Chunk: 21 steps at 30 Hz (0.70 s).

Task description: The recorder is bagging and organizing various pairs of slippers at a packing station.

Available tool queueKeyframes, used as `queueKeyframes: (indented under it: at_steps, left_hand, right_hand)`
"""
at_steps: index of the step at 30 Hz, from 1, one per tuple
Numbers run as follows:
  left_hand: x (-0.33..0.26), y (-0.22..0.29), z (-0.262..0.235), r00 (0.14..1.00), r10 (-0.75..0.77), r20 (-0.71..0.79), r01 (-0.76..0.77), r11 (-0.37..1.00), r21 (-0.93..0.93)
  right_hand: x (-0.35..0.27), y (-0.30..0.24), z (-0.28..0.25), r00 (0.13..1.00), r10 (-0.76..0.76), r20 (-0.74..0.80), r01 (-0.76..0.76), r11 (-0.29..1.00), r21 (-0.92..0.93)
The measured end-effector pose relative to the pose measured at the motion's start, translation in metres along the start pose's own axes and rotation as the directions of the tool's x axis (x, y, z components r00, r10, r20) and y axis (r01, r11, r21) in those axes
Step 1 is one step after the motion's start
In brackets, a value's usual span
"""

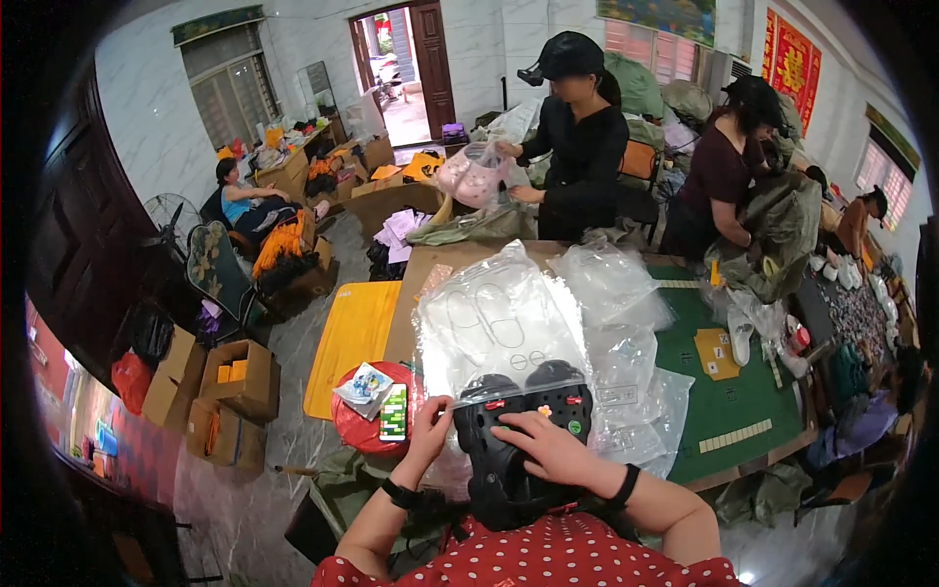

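A pair of black clogs (523,419) with small coloured charms lies in front of me, toes pointing away. The toes are partly inside a clear plastic bag (504,323), whose mouth runs across the clogs. My left hand (428,430) is at the left edge of the bag's mouth, beside the clogs, fingers curled on the film. Laid across the heel part of the clogs, my right hand (543,445) has its fingers stretched out. Printed outlines show on the bag's film.
More clear bags (626,372) lie to the right, next to a green mat (753,421). On a round red surface (357,416) at left are a phone (393,411) and a small packet. Co-workers (577,137) stand across the table. Cardboard boxes (240,382) sit on the floor at left.
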State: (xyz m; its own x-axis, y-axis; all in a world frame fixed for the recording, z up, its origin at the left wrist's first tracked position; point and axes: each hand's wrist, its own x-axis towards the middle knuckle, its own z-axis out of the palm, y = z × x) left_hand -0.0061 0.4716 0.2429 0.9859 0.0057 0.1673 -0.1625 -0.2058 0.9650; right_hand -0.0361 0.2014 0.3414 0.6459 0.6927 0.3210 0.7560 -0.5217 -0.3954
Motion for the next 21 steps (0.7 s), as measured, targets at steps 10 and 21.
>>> queueKeyframes:
  at_steps: [10, 21]
  left_hand:
    - [0.012, -0.003, -0.016, 0.963, -0.121, 0.241, 0.202, 0.917, -0.345]
    - [-0.011, -0.004, -0.001, 0.968, -0.143, 0.206, 0.209, 0.915, -0.346]
  right_hand:
    - [-0.065, 0.144, -0.010, 0.724, 0.687, -0.057, -0.539, 0.616, 0.574]
    - [-0.072, 0.174, 0.022, 0.750, 0.630, 0.200, -0.319, 0.079, 0.944]
